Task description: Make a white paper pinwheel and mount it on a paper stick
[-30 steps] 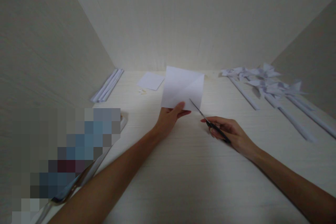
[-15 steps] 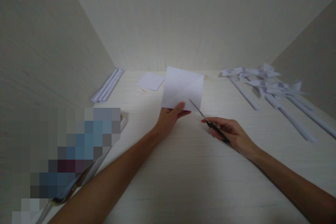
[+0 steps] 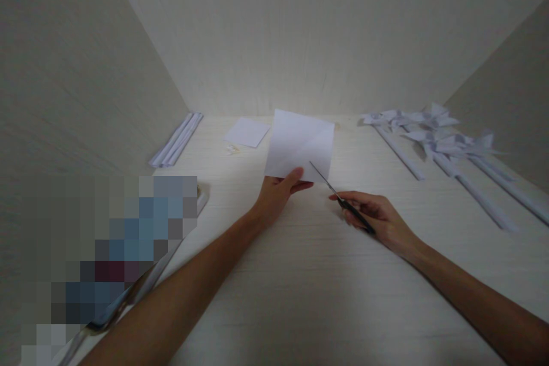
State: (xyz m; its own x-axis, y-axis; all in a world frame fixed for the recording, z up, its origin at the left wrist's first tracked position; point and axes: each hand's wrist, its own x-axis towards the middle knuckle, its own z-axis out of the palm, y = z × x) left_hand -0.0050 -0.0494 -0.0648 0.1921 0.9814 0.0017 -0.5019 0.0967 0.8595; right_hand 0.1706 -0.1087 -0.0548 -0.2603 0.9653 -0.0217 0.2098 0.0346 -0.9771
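A craft desk nook: pale wood-grain table (image 3: 300,297), paper pinwheels (image 3: 433,131), rolled sticks (image 3: 175,140).

The left hand (image 3: 277,194) is pinching the bottom edge of a creased white paper square (image 3: 300,143), holding it up off the table (image 3: 300,274). The right hand (image 3: 377,217) is gripping scissors (image 3: 341,200) — blade tip touching the paper's lower right edge. Finished paper pinwheels (image 3: 437,134) are lying far right.

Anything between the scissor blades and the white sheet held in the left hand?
Nothing visible. The black-handled scissors in the right hand point their blade tip at the lower edge of the creased white paper square, pinched by the left hand.
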